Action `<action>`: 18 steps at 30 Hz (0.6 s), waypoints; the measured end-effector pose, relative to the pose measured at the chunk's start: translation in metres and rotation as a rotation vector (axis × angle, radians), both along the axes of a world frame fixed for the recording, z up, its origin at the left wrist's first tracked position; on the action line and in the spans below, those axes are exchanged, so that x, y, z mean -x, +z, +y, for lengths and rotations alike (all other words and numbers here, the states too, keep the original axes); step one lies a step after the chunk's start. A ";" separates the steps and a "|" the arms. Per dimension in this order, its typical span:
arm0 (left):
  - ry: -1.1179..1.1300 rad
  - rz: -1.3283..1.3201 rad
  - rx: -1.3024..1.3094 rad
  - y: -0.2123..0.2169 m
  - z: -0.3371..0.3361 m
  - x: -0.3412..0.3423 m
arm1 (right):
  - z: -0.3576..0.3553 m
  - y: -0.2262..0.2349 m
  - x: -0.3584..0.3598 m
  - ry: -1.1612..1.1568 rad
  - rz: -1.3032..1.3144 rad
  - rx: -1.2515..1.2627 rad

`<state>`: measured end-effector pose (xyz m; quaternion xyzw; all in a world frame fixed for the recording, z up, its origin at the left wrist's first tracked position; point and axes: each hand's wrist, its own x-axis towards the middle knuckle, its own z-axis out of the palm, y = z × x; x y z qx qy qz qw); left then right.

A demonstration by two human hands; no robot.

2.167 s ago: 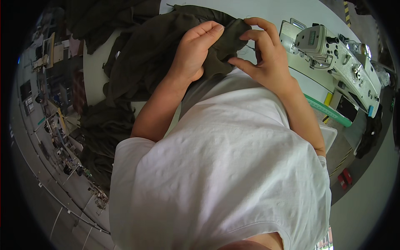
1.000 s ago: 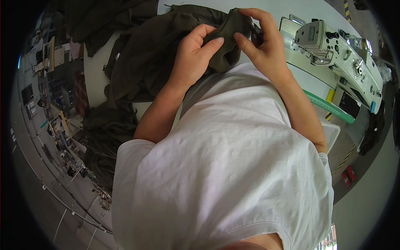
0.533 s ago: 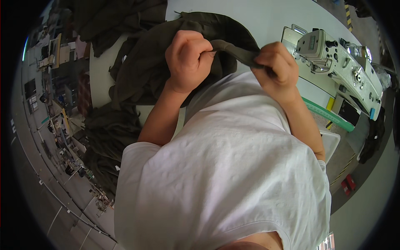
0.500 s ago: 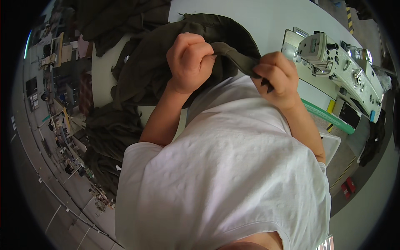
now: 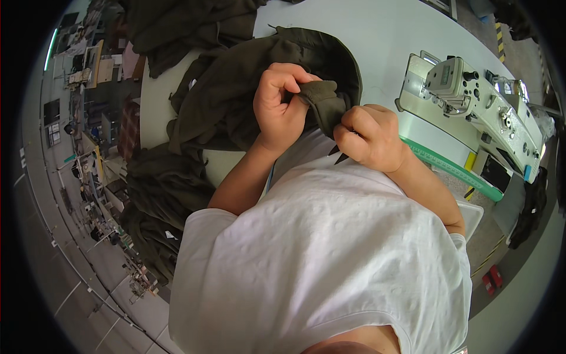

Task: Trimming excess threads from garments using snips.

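A dark olive garment [image 5: 236, 100] lies bunched on the white table in front of me. My left hand [image 5: 280, 106] is closed, pinching a folded edge of it between thumb and fingers. Close by on the right, my right hand [image 5: 371, 137] grips the other end of the same folded strip [image 5: 324, 101], which stands up in a bend between both hands. Two dark pointed tips [image 5: 338, 154] stick out below the right hand; what they belong to is hidden in the palm.
A white sewing machine [image 5: 471, 94] stands right of the hands, with a green ruler strip [image 5: 451, 165] along the table edge near it. More dark olive cloth [image 5: 183, 29] is heaped at the far left, and another pile [image 5: 165, 189] hangs beside my left arm.
My hands have come closer together, the right one moving left and down. The strip between them, stretched out before, is now folded up into a bend.
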<state>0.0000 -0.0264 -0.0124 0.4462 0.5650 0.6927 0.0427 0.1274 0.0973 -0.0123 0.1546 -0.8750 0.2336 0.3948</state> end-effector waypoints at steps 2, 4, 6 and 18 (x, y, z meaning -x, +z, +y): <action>-0.026 -0.121 -0.015 0.000 -0.003 -0.002 | -0.004 0.000 0.001 -0.001 -0.026 -0.006; -0.069 -0.407 -0.020 -0.001 -0.006 -0.001 | -0.010 -0.001 0.003 -0.019 -0.092 0.028; -0.088 -0.549 -0.023 -0.001 -0.008 0.001 | -0.013 -0.003 0.003 -0.026 -0.125 0.044; -0.130 -0.678 -0.093 0.003 -0.023 0.004 | -0.020 0.006 0.006 -0.086 -0.282 0.305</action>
